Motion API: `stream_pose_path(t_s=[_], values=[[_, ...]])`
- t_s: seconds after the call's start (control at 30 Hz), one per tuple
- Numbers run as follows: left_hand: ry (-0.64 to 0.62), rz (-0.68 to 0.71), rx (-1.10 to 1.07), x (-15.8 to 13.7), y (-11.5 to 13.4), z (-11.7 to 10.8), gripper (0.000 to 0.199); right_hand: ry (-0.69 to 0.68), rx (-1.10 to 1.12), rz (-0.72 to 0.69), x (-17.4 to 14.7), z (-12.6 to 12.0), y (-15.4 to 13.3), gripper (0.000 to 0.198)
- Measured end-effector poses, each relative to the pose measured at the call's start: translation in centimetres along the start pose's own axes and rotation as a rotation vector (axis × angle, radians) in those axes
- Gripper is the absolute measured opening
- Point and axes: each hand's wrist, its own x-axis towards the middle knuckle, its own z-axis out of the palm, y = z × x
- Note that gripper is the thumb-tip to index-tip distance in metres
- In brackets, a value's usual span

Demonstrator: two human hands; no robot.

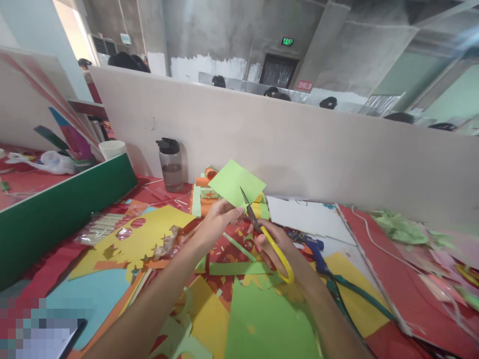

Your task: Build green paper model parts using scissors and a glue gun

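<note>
My left hand (221, 215) pinches the lower corner of a light green square of paper (236, 180), held up above the table. In my right hand (272, 242) is a pair of scissors (276, 249) with yellow handles. Their dark blades point up and lie across the paper's lower part; whether they cut into it I cannot tell. Below both hands lie a narrow green paper strip (239, 268), many small scraps and a large green sheet (269, 321). Behind the square, orange and green paper rolls (204, 194) are partly hidden.
A water bottle (171, 167) stands by the white partition (299, 144). Yellow cut-out paper (149, 234) lies at left, beside a green divider (67, 214). On the right are a blue glue gun (318, 254), white boards (303, 214) and crumpled green paper (398, 227).
</note>
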Motion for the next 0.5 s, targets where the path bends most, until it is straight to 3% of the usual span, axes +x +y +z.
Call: stream_pose_path(t_s=[0.27, 0.5], values=[[-0.047, 0.060, -0.016, 0.22, 0.02, -0.49, 0.017, 0.027, 0.028, 0.031, 0.06, -0.21, 0.50, 0.055], [0.034, 0.094, -0.092, 0.35, 0.09, -0.26, 0.019, 0.074, 0.002, 0.025, -0.27, -0.26, 0.74, 0.049]])
